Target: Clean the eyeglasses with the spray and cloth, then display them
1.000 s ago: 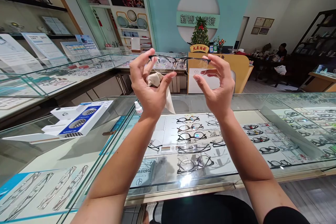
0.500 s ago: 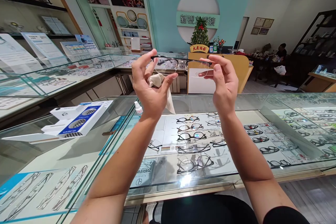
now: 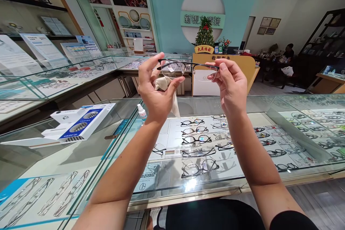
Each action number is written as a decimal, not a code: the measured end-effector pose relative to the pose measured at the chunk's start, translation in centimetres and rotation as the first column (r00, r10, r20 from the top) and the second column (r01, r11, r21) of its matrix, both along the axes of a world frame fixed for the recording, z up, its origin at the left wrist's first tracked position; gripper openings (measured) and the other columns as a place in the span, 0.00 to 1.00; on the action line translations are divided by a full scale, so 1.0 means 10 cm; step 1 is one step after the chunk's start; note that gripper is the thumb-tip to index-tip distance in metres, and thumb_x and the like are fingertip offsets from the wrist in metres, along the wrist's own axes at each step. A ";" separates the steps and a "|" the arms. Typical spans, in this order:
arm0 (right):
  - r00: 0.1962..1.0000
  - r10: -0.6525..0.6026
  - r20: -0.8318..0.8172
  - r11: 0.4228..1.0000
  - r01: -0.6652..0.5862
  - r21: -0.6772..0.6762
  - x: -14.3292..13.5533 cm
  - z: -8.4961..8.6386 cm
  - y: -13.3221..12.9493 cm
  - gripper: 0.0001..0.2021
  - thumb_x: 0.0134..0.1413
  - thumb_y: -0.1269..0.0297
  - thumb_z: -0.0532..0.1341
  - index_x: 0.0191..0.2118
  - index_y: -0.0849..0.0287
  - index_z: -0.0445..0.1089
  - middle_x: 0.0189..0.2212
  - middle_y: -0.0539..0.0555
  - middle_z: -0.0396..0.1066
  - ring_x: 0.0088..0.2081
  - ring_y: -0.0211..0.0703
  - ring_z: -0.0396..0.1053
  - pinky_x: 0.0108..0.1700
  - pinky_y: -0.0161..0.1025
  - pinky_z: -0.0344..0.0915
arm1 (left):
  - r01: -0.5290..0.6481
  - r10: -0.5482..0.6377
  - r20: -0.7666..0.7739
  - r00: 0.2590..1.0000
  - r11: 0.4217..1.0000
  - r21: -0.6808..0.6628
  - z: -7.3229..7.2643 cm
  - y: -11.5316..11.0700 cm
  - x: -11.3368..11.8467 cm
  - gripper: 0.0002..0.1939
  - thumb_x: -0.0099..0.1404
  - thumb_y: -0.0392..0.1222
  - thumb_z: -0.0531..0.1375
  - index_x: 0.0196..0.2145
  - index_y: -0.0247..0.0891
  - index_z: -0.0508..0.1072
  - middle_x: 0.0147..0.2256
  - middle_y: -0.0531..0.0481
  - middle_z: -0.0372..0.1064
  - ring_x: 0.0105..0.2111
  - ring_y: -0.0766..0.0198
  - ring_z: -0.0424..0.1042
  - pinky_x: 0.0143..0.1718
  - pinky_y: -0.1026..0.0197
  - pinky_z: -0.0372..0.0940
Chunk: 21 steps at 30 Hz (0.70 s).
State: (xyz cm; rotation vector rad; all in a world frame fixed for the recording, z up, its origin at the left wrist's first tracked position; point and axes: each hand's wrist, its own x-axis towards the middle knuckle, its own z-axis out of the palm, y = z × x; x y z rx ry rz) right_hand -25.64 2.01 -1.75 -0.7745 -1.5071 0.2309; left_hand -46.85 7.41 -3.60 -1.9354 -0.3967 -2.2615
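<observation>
Left hand [image 3: 157,95] clasping 1 cloth [image 3: 162,83] and 1 eyeglass frame [image 3: 189,63], right hand [image 3: 233,86] pinching frame

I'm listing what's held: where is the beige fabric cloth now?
In the head view, left of centre, the beige fabric cloth is bunched in the left hand, just below the black-topped clear-lens eyeglasses, its tail hanging down.

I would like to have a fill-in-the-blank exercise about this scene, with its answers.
1. The left hand and right hand hold one pair of ____.
2. The pale cloth is in the ____ hand.
3. The small bottle has a ____ cap.
4. The white box has a ____ panel.

Missing words: glasses; left; white; blue.
</observation>
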 end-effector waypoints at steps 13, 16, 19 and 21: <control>0.984 0.151 -0.095 0.983 -0.160 -0.094 0.12 -0.02 0.11 0.29 0.66 0.26 0.61 0.55 0.43 0.78 0.50 0.54 0.83 0.49 0.49 0.82 0.50 0.49 0.77 | 0.058 -0.061 -0.007 0.998 0.980 -0.192 -0.05 0.04 -0.03 0.45 0.61 0.75 0.72 0.69 0.58 0.69 0.63 0.42 0.75 0.67 0.39 0.75 0.65 0.33 0.77; 0.977 0.183 -0.105 0.972 -0.196 -0.133 0.14 0.01 0.11 0.27 0.66 0.28 0.61 0.49 0.45 0.79 0.51 0.54 0.84 0.51 0.48 0.81 0.52 0.48 0.76 | 0.108 -0.122 -0.046 0.991 0.963 -0.247 -0.04 0.02 -0.03 0.45 0.62 0.74 0.73 0.69 0.55 0.70 0.60 0.41 0.77 0.63 0.39 0.79 0.62 0.34 0.79; 0.968 0.227 -0.106 0.955 -0.242 -0.169 0.17 0.05 0.07 0.21 0.66 0.35 0.66 0.43 0.48 0.80 0.50 0.53 0.84 0.51 0.47 0.81 0.55 0.48 0.75 | 0.173 -0.208 -0.094 0.974 0.940 -0.293 -0.01 -0.02 -0.04 0.44 0.61 0.73 0.75 0.67 0.52 0.71 0.59 0.40 0.78 0.61 0.41 0.82 0.61 0.39 0.80; 0.962 0.260 -0.079 0.941 -0.271 -0.200 0.18 0.07 0.03 0.18 0.64 0.40 0.69 0.41 0.49 0.81 0.47 0.53 0.84 0.50 0.46 0.79 0.56 0.48 0.74 | 0.220 -0.275 -0.133 0.952 0.919 -0.327 0.01 -0.05 -0.06 0.44 0.60 0.72 0.76 0.66 0.51 0.72 0.59 0.40 0.79 0.58 0.43 0.84 0.58 0.42 0.82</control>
